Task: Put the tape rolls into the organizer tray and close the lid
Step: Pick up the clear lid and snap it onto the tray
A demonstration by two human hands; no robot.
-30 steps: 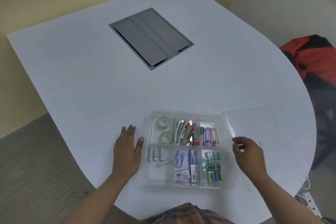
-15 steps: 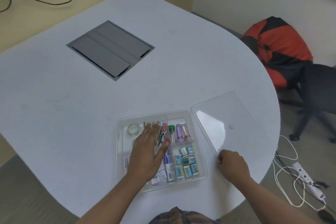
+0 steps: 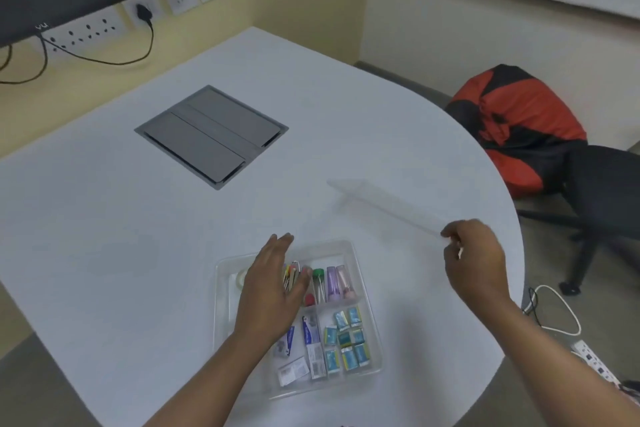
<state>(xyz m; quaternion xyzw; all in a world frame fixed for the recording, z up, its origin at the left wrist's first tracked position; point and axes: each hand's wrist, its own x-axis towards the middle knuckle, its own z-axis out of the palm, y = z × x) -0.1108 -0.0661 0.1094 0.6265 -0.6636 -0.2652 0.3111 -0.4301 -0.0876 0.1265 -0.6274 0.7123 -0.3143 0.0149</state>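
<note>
Head view: clear plastic organizer tray [image 3: 360, 250], rectangular w/ dividers, sits on white rounded table [image 3: 173, 253]. One tape roll [image 3: 241, 277], translucent ring, shows in tray's far-left compartment, partly hidden by left hand [image 3: 273, 284], which lies flat and spread over tray, holding nothing. Far-right compartments hold purple tubes [image 3: 336, 282] and a green-capped one; near-right holds small blue-green packets [image 3: 346, 340]. Right of tray, right hand [image 3: 474, 260] pinches corner of clear lid [image 3: 381, 201], thin, seen edge-on and blurred, lifted off table. Grey square hatch [image 3: 211, 135] lies beyond tray.
</note>
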